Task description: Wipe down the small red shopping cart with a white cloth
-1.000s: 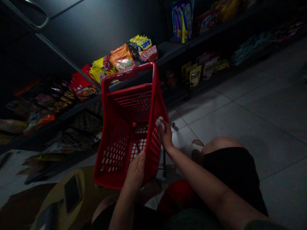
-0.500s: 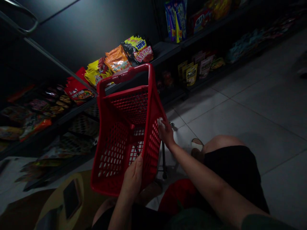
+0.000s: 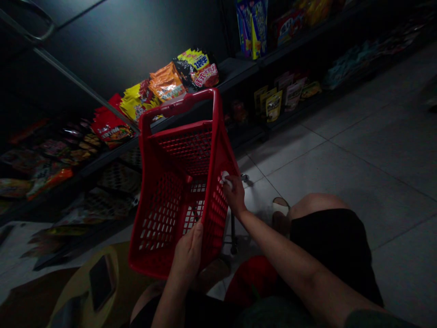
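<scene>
A red plastic shopping cart with lattice sides stands tilted in front of me, its handle at the far end. My left hand is closed round the near right rim, thumb on top and fingers partly hidden. Against the outer right side, my right hand pinches a crumpled white wipe, which touches the plastic just above the holes. The wipe could be tissue or cloth; I cannot tell which.
Shelves beyond the cart hold orange snack packets, red packets and blue-yellow bags. At lower left, a phone lies on a round yellowish stool. Pale floor tiles extend to the right. The room is dim.
My right hand has shifted slightly down and left along the cart's outer side, and more of the white wipe shows. My left hand keeps its hold on the rim.
</scene>
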Demonstrator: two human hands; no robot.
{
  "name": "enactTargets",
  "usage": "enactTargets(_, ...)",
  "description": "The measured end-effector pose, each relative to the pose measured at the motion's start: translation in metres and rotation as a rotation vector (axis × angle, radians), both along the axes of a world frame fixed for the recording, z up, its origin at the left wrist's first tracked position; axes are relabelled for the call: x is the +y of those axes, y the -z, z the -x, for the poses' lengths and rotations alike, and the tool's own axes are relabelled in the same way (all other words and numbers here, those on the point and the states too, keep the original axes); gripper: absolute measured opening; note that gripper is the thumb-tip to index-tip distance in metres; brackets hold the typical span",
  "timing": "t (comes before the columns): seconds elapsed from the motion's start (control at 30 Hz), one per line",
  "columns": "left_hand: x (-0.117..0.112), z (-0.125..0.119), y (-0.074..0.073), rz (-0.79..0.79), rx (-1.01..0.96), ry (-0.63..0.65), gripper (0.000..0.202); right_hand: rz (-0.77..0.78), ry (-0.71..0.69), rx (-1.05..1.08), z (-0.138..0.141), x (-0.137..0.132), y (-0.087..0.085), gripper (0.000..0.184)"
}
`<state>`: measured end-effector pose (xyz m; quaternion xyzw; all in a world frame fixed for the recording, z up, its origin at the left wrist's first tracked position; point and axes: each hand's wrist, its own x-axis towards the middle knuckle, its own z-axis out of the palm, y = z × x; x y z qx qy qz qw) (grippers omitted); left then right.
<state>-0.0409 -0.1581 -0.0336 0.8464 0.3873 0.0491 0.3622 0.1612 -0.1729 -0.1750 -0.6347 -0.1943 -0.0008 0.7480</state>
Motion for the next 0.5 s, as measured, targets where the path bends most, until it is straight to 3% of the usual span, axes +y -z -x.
enactTargets(0.07, 0.001, -0.002, -0.001, -0.013, -0.004, -0.001, 0.062, -0.044, -0.077, -0.127, 0.027, -0.009, -0.013, 0.016)
enactTargets(0.13, 0.002, -0.003, -0.003, -0.029, -0.003, 0.002, 0.062, -0.057, -0.109, -0.232, 0.036, -0.013, -0.026, 0.016)
enactTargets(0.23, 0.001, -0.004, -0.007, -0.049, 0.011, 0.007, 0.061, -0.017, -0.064, -0.271, 0.005, -0.003, -0.031, 0.022)
enactTargets(0.3, 0.0, -0.004, -0.009, -0.05, 0.01, 0.012, 0.06, 0.011, 0.024, -0.19, -0.032, 0.01, -0.02, 0.023)
enactTargets(0.4, 0.0, -0.002, -0.008, -0.047, 0.01, 0.008, 0.061, 0.041, 0.153, -0.028, -0.077, 0.027, 0.012, 0.027)
enactTargets(0.5, 0.004, -0.004, -0.003, -0.038, 0.012, 0.012, 0.061, 0.075, 0.182, 0.116, -0.08, 0.033, 0.039, 0.033)
